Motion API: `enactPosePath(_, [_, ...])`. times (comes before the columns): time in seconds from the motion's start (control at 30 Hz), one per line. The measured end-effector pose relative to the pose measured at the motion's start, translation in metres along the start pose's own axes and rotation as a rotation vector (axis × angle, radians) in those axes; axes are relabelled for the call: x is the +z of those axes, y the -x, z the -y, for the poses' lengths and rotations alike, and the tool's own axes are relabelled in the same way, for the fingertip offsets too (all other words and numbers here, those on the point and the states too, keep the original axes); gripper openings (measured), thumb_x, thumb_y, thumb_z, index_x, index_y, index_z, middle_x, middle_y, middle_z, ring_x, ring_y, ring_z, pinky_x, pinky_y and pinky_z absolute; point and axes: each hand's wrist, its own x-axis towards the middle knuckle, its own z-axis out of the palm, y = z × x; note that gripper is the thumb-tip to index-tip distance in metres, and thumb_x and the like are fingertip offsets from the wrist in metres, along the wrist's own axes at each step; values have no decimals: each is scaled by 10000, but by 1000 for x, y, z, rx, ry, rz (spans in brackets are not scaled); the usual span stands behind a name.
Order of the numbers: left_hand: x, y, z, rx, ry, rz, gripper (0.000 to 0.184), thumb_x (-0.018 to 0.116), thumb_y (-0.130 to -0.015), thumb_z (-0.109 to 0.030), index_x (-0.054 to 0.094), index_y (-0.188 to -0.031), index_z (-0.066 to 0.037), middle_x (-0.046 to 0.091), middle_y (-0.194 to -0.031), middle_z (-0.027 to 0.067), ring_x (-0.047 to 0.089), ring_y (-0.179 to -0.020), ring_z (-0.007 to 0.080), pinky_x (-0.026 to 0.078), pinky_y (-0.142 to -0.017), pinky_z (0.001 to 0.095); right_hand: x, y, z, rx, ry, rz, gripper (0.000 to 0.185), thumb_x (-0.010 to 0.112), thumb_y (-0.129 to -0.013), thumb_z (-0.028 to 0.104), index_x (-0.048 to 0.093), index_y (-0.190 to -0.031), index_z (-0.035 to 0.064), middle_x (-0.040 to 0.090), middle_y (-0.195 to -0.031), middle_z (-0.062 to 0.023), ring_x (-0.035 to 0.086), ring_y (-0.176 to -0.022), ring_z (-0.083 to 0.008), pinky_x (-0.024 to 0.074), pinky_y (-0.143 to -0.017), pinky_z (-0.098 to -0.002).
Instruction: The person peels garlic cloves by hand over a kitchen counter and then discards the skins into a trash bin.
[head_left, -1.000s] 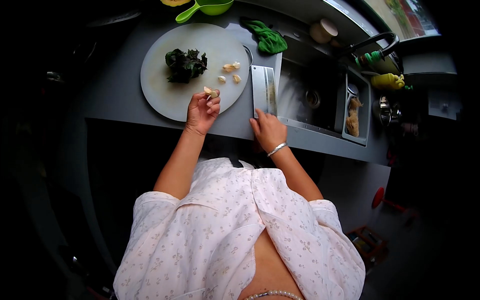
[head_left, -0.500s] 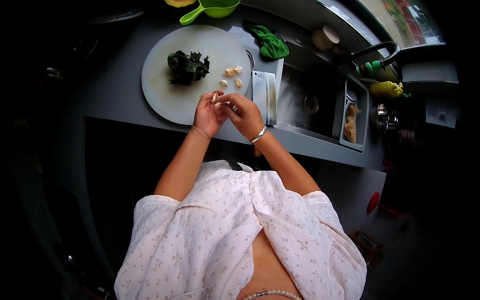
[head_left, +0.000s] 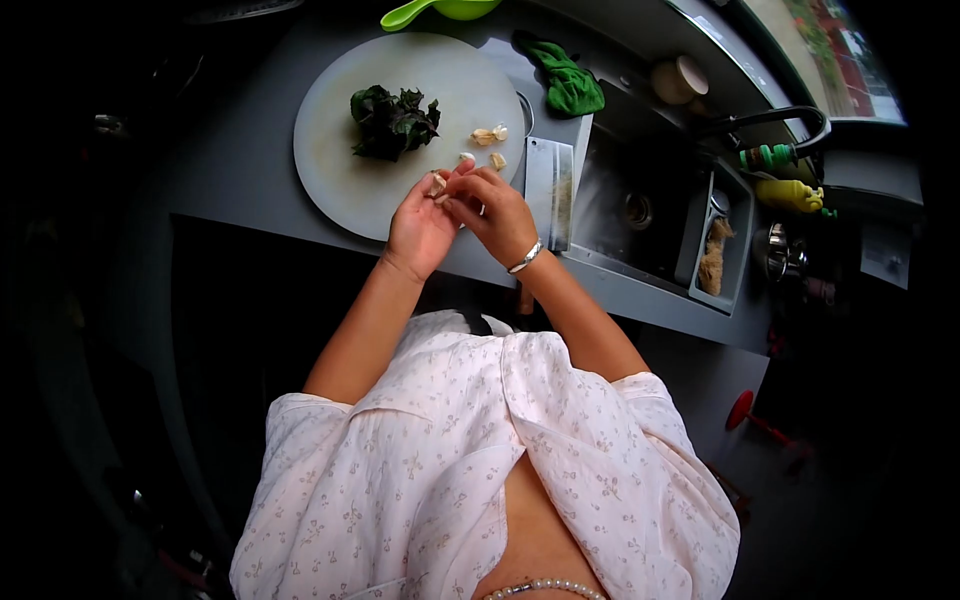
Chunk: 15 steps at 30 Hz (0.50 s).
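Over the near edge of the round white cutting board (head_left: 325, 165), my left hand (head_left: 422, 238) is turned palm up, its fingers curled around a garlic clove (head_left: 437, 185). My right hand (head_left: 500, 212) meets it from the right, thumb and fingertips pinched on the garlic at the left fingertips. How much garlic lies between the fingers is partly hidden. Several loose garlic cloves (head_left: 489, 135) rest on the board just beyond my hands. A bunch of dark leafy greens (head_left: 393, 123) sits further left on the board.
A cleaver (head_left: 548, 185) lies right of the board, beside the sink (head_left: 610, 165). A green cloth (head_left: 572, 85) is at the sink's back corner. A grey caddy (head_left: 735, 265) holds a brown scrubber. Behind the board is a green ladle-like container (head_left: 405, 13). A black faucet (head_left: 790, 118) stands far right.
The view has shifted slightly, so the board and sink sit higher and further right. My hands stay together at the garlic, the left palm turned up a little more openly.
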Motion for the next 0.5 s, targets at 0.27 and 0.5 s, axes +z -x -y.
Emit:
enactPosePath(0.27, [2,10,-2,158,-222,-37,311,498,-845,-26,513,-1155,-13,561,-1162,131,526,-1123,223,407,-999,381,-9,-1,-14,672,-1092,29,202,655,-864,184,633,-952,3,642,-789,-40,566,-584,-78,396,-449,-190])
enactPosePath(0.5, [-2,8,6,171,-505,-147,211,628,-867,-110,594,-1056,-22,630,-891,32,553,-736,82,475,-686,227,0,8,-16,672,-958,-13,205,647,-869,151,614,-1001,-2,626,-825,-32,564,-603,-74,402,-457,-173])
